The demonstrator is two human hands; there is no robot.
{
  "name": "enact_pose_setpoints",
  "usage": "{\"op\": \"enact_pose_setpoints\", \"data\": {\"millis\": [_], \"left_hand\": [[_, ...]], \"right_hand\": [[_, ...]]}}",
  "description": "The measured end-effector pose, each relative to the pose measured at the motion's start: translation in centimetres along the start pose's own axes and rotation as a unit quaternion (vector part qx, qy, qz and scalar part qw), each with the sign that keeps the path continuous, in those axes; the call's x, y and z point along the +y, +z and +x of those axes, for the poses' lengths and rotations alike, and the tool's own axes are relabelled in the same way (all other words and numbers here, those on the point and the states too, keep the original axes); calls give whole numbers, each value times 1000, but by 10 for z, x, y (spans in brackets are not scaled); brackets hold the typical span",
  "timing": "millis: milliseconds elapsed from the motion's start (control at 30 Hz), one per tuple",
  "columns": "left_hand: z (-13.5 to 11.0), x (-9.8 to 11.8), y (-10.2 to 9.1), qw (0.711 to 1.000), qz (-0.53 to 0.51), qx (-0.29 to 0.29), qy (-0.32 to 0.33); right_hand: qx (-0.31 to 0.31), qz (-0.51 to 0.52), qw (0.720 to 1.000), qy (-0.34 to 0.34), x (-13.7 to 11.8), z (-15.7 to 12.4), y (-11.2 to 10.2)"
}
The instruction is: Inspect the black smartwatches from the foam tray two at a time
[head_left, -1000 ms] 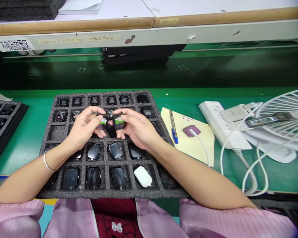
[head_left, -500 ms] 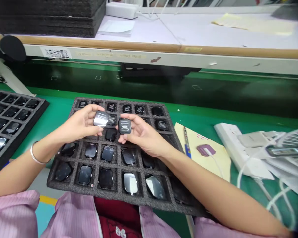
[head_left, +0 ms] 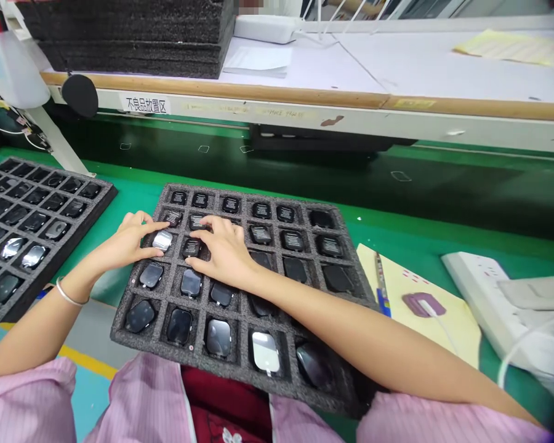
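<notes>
A black foam tray [head_left: 240, 192] with many cells lies in front of me, most cells holding a dark watch body. My left hand [head_left: 127, 241] pinches a silver-faced watch body [head_left: 162, 240] down in a cell of the third row, thumb and forefinger closed on it. My right hand [head_left: 224, 252] is beside it, thumb and forefinger round a dark watch body [head_left: 191, 247] set in the neighbouring cell, its other fingers spread over the tray. A bangle circles my left wrist.
A second foam tray [head_left: 80, 231] of watch bodies sits at the left. At the right lie a yellow sheet [head_left: 447, 326] with a pen [head_left: 381, 283], a purple charging puck [head_left: 418, 303] and a white power strip [head_left: 484, 295]. Beyond runs a dark green belt [head_left: 397, 178].
Both hands have gone down from above the tray to its cells, each with its watch body. The view has swung left and up.
</notes>
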State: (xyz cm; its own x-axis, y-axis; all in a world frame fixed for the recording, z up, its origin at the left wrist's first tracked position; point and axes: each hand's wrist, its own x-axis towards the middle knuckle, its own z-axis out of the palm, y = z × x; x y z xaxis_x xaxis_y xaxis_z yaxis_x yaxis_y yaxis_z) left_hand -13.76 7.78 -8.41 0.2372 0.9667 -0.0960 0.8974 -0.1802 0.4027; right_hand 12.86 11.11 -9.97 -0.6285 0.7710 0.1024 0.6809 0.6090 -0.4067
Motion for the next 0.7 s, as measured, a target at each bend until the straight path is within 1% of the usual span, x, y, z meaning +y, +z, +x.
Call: {"op": "enact_pose_setpoints", "data": {"millis": [67,133,200,233,267,333,400,433,467,533,633,700], "left_hand": [[-1,9,-4,999,19,32,11],[0,25,-6,997,18,63,39],[6,45,-4,995,10,60,77],[10,56,-2,995,14,47,88],[16,67,1,995,25,27,94],[28,90,10,994,58,-6,94],[40,110,21,992,80,-32,96],[45,119,26,991,89,-41,96],[49,126,31,990,97,-49,94],[53,139,39,988,120,-54,83],[53,152,45,986,140,-62,67],[52,156,46,986,146,-66,52]], "right_hand": [[67,-22,997,-12,9,-8,-6],[135,-41,990,-19,22,-20,-19],[172,-68,983,-11,36,-32,-36],[168,-89,982,-2,42,-38,-44],[147,-114,983,12,46,-43,-52],[59,-176,981,57,52,-51,-62],[-39,-241,964,108,52,-56,-66],[-75,-268,952,129,51,-58,-66],[-98,-289,941,143,50,-60,-65],[-111,-312,932,146,47,-62,-61],[-93,-311,940,106,47,-69,-51],[-83,-304,945,87,54,-72,-44]]}}
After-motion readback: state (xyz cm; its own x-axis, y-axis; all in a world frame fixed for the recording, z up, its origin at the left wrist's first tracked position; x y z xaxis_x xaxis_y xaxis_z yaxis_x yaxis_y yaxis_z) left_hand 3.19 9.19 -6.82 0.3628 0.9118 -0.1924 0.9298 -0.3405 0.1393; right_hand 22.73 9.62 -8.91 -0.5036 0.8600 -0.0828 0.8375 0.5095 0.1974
